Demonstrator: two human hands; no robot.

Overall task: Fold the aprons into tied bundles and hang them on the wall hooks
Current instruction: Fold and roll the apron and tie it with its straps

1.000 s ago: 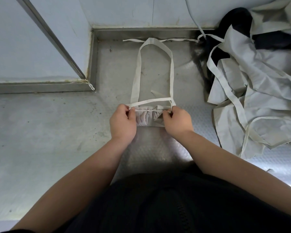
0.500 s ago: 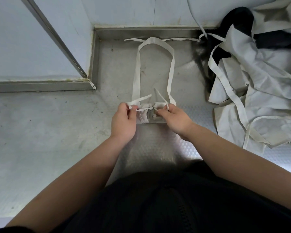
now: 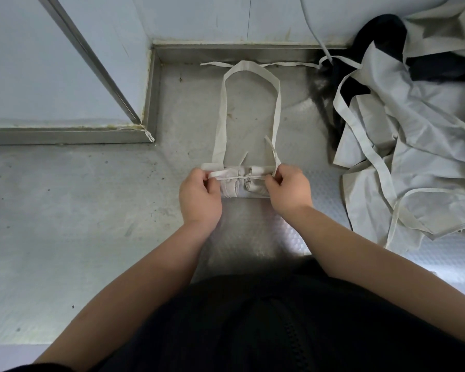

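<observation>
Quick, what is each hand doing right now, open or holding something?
Left hand: closed, pinching one end of the tie strap across the rolled apron bundle.
Right hand: closed, pinching the strap's other end.

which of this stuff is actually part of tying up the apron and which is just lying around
In the job:
rolled apron bundle
tie strings, pinched by left hand and right hand
neck loop
apron pile, not yet folded

Lying about:
dark cloth among the pile
metal frame rail

Two hands [image 3: 200, 196] [image 3: 289, 191], one bundle [image 3: 243, 187], perhaps several aprons [image 3: 414, 135]
</observation>
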